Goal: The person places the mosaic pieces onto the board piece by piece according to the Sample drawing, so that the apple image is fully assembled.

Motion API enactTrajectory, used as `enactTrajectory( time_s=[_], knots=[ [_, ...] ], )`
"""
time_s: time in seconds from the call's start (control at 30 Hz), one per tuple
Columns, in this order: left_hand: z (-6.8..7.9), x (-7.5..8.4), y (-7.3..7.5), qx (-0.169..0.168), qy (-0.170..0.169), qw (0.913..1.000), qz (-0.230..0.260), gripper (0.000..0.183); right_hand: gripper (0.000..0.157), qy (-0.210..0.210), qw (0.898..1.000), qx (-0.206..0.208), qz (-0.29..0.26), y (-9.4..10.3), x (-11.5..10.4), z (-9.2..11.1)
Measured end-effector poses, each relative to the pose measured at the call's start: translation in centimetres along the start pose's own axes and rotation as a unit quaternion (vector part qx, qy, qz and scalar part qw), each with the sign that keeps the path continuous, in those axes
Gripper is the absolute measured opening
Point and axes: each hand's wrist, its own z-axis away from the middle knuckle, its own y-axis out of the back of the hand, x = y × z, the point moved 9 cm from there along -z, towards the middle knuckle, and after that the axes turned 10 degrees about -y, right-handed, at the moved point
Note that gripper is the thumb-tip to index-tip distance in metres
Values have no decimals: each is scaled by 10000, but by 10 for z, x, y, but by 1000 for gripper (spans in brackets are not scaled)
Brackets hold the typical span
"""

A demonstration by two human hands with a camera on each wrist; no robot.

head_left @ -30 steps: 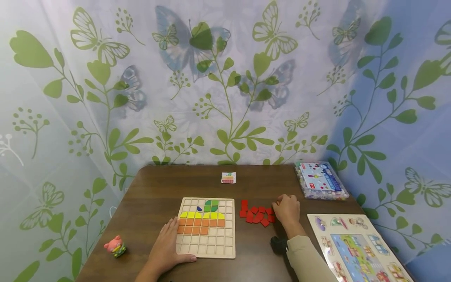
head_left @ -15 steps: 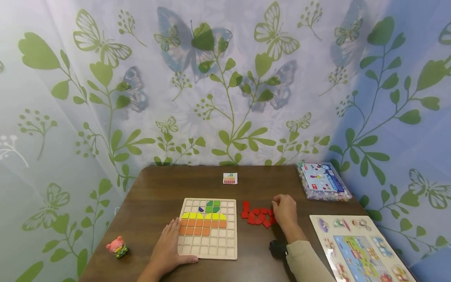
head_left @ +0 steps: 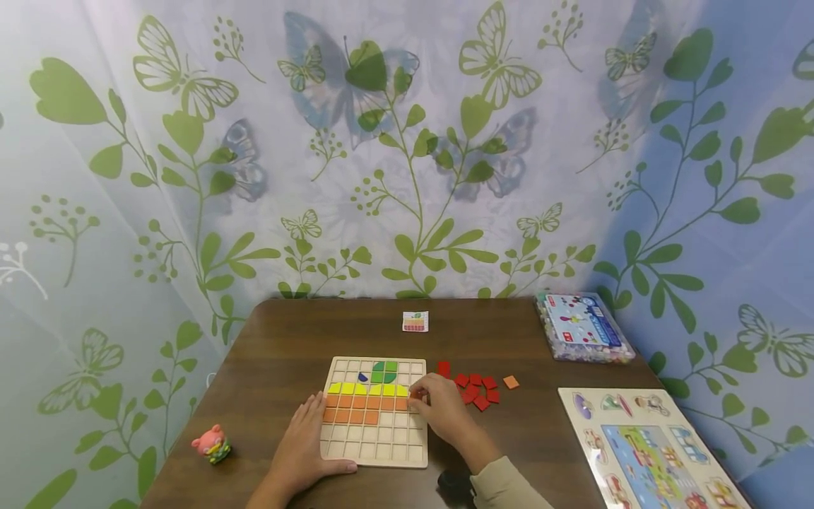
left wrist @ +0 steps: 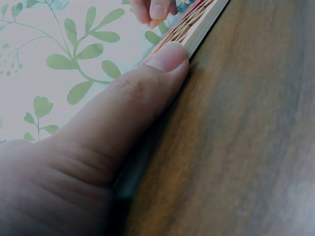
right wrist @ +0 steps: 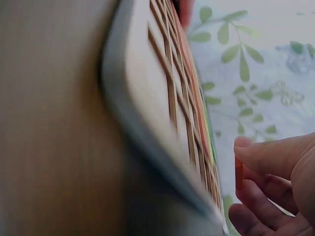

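A wooden grid board lies on the table, with yellow pieces, orange square tiles, green pieces and one small dark blue piece in its cells. My left hand rests at the board's left side, fingers straight along the edge and thumb against the front edge. Over the board's right side is my right hand, pinching an orange tile between thumb and fingers. In the right wrist view the tile is held above the grid, apart from it.
Several red pieces lie right of the board, with one loose orange tile beyond them. A small pattern card lies behind the board. A picture puzzle and a box of beads are at right, a pink figurine at left.
My right hand has moved left from beside the red pieces to the board's right side, carrying an orange tile. A loose orange tile is now uncovered. My left hand stays put.
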Motion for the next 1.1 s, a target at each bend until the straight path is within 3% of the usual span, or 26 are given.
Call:
enactTrajectory(
  time_s=[0.3,0.53,0.83,1.1],
  knots=[
    [1,0,-1,44,14,10000,1,147,13,178,9983,-564,10,-38,-27,0],
    [1,0,0,11,-27,10000,7,147,14,211,9976,-659,54,-56,-32,3],
    [0,0,-1,-44,11,10000,-6,148,14,-14,9994,-327,84,-54,-29,5],
    [-1,0,-1,-81,65,9999,-24,148,16,216,9995,10,-208,-49,-23,8]
  ],
)
